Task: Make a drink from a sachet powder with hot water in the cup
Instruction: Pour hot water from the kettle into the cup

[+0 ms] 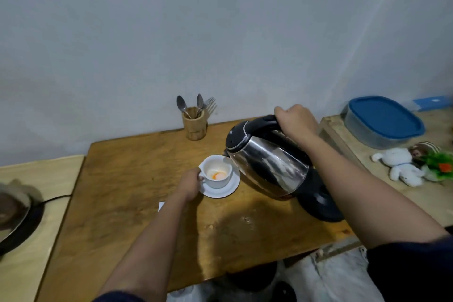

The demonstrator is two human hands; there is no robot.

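Observation:
A white cup [219,181] stands on a white saucer [230,191] in the middle of the wooden table [137,179]. Orange and pale powder or liquid lies at the cup's bottom. My left hand [190,185] grips the cup's handle on its left side. My right hand [295,121] grips the black handle of a steel electric kettle [267,162]. The kettle is tilted to the left, lifted off its black base [321,206], with its spout right over the cup's right rim. A white corner of paper [161,205], maybe the sachet, shows beside my left forearm.
A wooden holder [195,125] with spoons and a fork stands at the table's back edge by the wall. To the right, a lower shelf carries a blue-lidded container [384,122] and soft toys [404,167]. A black cooker with a pan [14,213] sits at the left.

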